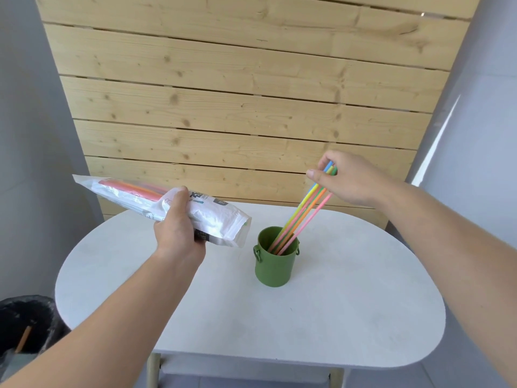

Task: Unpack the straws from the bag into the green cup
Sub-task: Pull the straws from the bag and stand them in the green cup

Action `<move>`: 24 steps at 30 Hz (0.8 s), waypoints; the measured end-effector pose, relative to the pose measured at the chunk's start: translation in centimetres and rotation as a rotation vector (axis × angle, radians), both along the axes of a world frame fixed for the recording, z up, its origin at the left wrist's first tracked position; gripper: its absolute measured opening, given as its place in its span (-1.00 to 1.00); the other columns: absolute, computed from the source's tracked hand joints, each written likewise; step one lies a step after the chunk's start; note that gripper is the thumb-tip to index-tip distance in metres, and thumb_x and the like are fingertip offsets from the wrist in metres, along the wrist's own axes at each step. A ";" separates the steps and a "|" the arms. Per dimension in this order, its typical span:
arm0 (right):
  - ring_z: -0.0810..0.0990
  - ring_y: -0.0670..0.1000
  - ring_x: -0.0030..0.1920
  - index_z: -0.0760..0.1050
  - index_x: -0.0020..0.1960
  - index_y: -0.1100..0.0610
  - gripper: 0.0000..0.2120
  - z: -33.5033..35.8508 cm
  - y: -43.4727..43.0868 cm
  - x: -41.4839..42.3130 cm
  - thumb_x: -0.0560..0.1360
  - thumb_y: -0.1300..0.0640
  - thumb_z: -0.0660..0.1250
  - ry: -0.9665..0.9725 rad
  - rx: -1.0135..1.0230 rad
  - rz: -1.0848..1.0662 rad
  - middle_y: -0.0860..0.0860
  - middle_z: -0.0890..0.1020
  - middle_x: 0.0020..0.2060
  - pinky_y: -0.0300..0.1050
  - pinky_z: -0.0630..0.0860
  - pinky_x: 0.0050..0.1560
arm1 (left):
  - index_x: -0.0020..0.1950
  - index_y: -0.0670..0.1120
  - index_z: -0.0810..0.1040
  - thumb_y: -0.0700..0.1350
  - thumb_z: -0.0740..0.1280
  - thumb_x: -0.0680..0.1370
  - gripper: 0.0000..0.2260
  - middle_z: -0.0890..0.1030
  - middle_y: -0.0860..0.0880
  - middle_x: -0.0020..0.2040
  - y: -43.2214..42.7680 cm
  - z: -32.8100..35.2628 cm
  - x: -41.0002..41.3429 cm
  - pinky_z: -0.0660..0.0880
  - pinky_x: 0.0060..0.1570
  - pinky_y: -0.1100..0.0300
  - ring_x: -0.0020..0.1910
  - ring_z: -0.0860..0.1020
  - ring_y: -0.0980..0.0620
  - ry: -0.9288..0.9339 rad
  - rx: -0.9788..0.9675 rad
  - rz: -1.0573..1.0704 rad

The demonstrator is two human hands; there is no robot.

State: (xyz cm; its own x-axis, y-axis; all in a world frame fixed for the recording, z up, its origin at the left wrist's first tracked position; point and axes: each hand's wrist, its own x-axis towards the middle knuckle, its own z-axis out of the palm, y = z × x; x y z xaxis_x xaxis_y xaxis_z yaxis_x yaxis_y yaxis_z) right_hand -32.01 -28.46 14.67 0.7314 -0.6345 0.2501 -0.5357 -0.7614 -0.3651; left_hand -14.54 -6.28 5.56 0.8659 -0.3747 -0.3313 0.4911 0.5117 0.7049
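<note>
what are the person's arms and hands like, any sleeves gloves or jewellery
Both are bare. The left hand and right hand wear no gloves, and no rings show. The left forearm and right forearm are uncovered up to the frame's edge: no sleeve, watch, bracelet or marking is visible.

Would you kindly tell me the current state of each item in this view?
straws: leaning, lower ends inside the green cup, tops pinched
right hand: pinches the straw tops
green cup: upright on the table
bag: held in the air, tilted, more straws inside
left hand: grips the bag
</note>
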 end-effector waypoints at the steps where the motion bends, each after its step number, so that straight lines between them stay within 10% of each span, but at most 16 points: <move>1: 0.55 -0.05 -0.25 0.46 0.05 0.01 -0.64 -0.2 -0.2 0.0 0.52 -0.28 0.29 -0.006 -0.004 -0.018 -0.03 0.57 -0.23 -0.13 0.33 -0.34 | 0.24 -0.07 0.58 -0.02 0.52 0.55 -0.69 0.72 -0.01 -0.03 0.0 0.0 0.0 0.68 -0.22 0.16 -0.16 0.73 0.01 -0.002 0.001 -0.004; 8: 0.70 0.07 -0.23 0.40 0.35 -0.04 -0.46 -0.9 -0.5 0.4 0.50 -0.32 0.28 -0.086 0.207 -0.125 -0.08 0.57 -0.04 -0.15 0.45 -0.23 | 0.32 -0.08 0.58 -0.03 0.51 0.56 -0.63 0.72 -0.03 0.00 0.0 0.2 0.3 0.70 -0.07 0.06 -0.13 0.74 -0.02 -0.011 -0.021 -0.015; 12: 0.53 0.08 0.13 0.39 0.42 0.02 -0.40 -0.5 0.0 0.5 0.52 -0.31 0.25 -0.165 0.112 -0.144 0.06 0.57 0.22 -0.08 0.34 0.01 | 0.32 -0.09 0.59 -0.03 0.51 0.55 -0.63 0.72 -0.01 -0.07 0.2 0.3 0.4 0.70 -0.13 0.08 -0.18 0.74 0.00 -0.012 -0.041 -0.015; 20: 0.49 0.13 0.20 0.56 0.10 0.13 -0.72 1.0 5.4 1.4 0.59 -0.04 0.23 -0.540 -0.245 -0.090 0.10 0.60 0.07 -0.02 0.40 0.16 | 0.42 -0.14 0.55 -0.05 0.49 0.58 -0.56 0.75 -0.14 0.15 0.7 1.2 0.4 0.67 0.15 -0.10 0.07 0.75 -0.12 -0.022 -0.060 -0.016; 24: 0.59 -0.05 -0.10 0.46 -0.09 -0.03 -0.69 -1.4 11.1 4.1 0.56 -0.23 0.10 -0.647 0.271 -0.048 -0.06 0.63 -0.16 -0.11 0.44 -0.12 | 0.38 -0.14 0.56 -0.07 0.48 0.58 -0.61 0.70 -0.08 0.01 0.9 2.3 0.8 0.68 0.15 -0.09 -0.05 0.72 -0.09 -0.053 -0.090 0.000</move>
